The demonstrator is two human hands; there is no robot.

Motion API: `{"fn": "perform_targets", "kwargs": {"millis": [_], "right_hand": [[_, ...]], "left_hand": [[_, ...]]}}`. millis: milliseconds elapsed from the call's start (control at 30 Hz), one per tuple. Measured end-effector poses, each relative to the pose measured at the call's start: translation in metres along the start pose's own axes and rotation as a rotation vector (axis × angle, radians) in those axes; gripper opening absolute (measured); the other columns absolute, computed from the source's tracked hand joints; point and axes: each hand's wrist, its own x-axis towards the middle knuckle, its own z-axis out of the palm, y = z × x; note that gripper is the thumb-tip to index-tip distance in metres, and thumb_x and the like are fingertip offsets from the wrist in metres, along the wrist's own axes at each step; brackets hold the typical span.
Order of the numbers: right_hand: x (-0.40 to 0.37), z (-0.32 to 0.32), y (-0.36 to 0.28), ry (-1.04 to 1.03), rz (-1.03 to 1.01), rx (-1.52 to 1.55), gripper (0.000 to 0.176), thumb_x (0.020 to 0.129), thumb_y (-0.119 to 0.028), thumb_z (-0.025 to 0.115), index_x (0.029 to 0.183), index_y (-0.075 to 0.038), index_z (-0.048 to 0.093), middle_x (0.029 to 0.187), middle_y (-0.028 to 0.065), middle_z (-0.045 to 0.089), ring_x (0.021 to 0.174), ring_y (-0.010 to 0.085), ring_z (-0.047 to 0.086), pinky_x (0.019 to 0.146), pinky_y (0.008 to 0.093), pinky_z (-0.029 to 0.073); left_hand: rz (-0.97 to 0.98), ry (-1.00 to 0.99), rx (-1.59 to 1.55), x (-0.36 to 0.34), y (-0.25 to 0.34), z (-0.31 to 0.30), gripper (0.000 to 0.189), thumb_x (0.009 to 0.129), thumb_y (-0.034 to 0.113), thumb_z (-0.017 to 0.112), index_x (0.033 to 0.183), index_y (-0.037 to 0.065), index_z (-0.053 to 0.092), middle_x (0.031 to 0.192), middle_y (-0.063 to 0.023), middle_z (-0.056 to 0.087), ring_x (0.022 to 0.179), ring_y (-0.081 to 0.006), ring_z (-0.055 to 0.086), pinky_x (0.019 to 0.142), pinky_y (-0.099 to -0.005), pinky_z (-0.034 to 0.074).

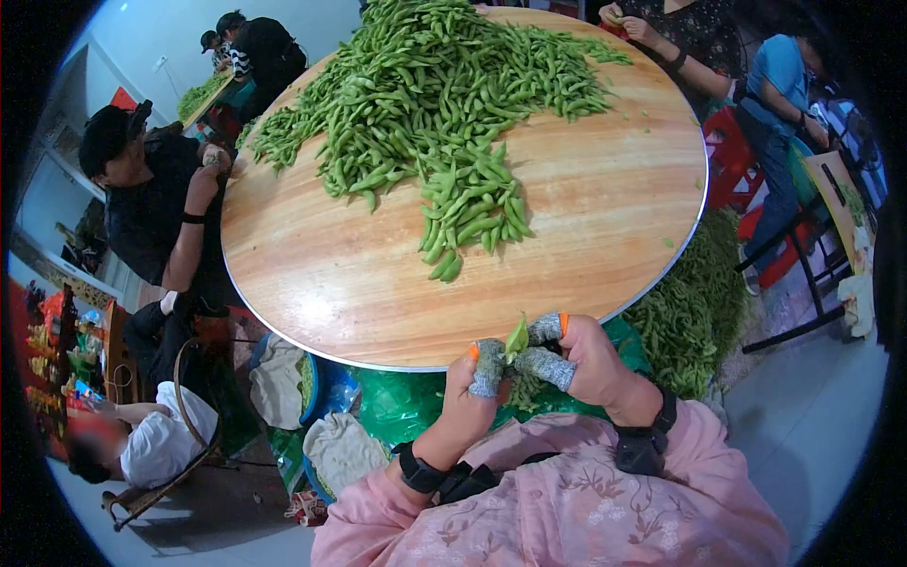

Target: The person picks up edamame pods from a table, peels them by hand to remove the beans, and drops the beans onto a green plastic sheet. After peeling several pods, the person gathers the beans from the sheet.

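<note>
Just in front of the round table's near edge, my left hand (475, 376) and my right hand (584, 364) meet with their fingers closed. Grey finger covers wrap the fingertips of both, with a bit of orange on each. A green soybean pod (517, 338) stands tilted upward between the fingertips, pinched from both sides. Whether it is split cannot be made out. Beneath the hands, green pieces (529, 391) lie over green plastic (402, 402). On the wooden table (340, 283), a big heap of soybean pods (416, 104) narrows to a tongue pointing toward me.
A person in black (156, 203) sits at the table's left, and another person's hands (635, 28) work at the far right. More pods (694, 307) are piled on the floor at right. Cloth-covered tubs (345, 454) stand at lower left, near a seated person in white (170, 435).
</note>
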Motion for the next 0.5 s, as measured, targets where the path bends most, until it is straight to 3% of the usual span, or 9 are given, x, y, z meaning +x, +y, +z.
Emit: {"fn": "perform_targets", "kwargs": {"millis": [33, 67, 167, 400, 467, 500], "right_hand": [[-0.001, 0.0, 0.001, 0.031, 0.004, -0.04, 0.009, 0.077, 0.0, 0.054, 0.086, 0.003, 0.057, 0.077, 0.0017, 0.059, 0.07, 0.0061, 0.051, 0.062, 0.0214, 0.042], [0.0, -0.002, 0.001, 0.061, 0.003, -0.082, 0.008, 0.077, 0.0, 0.054, 0.084, 0.003, 0.057, 0.076, 0.0013, 0.058, 0.069, 0.0058, 0.051, 0.061, 0.0213, 0.042], [-0.002, -0.009, -0.001, 0.028, 0.046, -0.096, 0.007, 0.076, 0.0, 0.055, 0.083, 0.003, 0.057, 0.074, 0.0005, 0.058, 0.067, 0.0054, 0.05, 0.06, 0.0214, 0.042], [-0.008, -0.008, 0.004, -0.093, 0.155, -0.036, 0.006, 0.076, 0.001, 0.055, 0.082, 0.002, 0.057, 0.073, -0.0005, 0.058, 0.068, 0.0051, 0.05, 0.062, 0.0218, 0.042], [-0.009, -0.006, 0.007, -0.098, 0.078, -0.106, 0.009, 0.076, 0.0, 0.054, 0.085, 0.002, 0.058, 0.075, 0.0007, 0.059, 0.07, 0.0056, 0.05, 0.064, 0.0225, 0.043], [-0.01, -0.004, 0.007, -0.099, 0.076, -0.105, 0.009, 0.076, 0.0, 0.054, 0.085, 0.002, 0.058, 0.075, 0.0007, 0.059, 0.07, 0.0056, 0.05, 0.064, 0.0225, 0.043]], "left_hand": [[-0.124, -0.038, -0.158, 0.0, 0.003, 0.0, 0.014, 0.086, 0.021, 0.049, 0.082, 0.007, 0.05, 0.061, 0.0045, 0.043, 0.05, -0.0039, 0.038, 0.044, -0.0178, 0.029], [-0.116, -0.035, -0.155, 0.001, 0.006, -0.001, 0.014, 0.086, 0.021, 0.049, 0.082, 0.007, 0.05, 0.061, 0.0045, 0.043, 0.05, -0.0039, 0.038, 0.044, -0.0178, 0.029], [0.171, -0.22, 0.383, 0.003, 0.008, -0.003, 0.018, 0.086, 0.02, 0.048, 0.089, 0.002, 0.052, 0.073, 0.0016, 0.053, 0.059, -0.0068, 0.046, 0.053, -0.0186, 0.037], [0.285, -0.262, 0.558, -0.003, 0.026, 0.001, 0.018, 0.081, 0.014, 0.049, 0.083, -0.002, 0.057, 0.069, -0.0046, 0.057, 0.061, -0.0111, 0.051, 0.056, -0.0243, 0.041], [0.281, -0.14, 0.535, -0.007, 0.015, 0.004, 0.015, 0.074, 0.011, 0.052, 0.083, -0.001, 0.057, 0.064, -0.0159, 0.055, 0.057, -0.0292, 0.054, 0.055, -0.031, 0.043], [0.282, -0.139, 0.536, -0.007, 0.012, 0.004, 0.015, 0.074, 0.011, 0.052, 0.083, -0.001, 0.057, 0.064, -0.0159, 0.055, 0.057, -0.0292, 0.054, 0.055, -0.031, 0.043]]}}
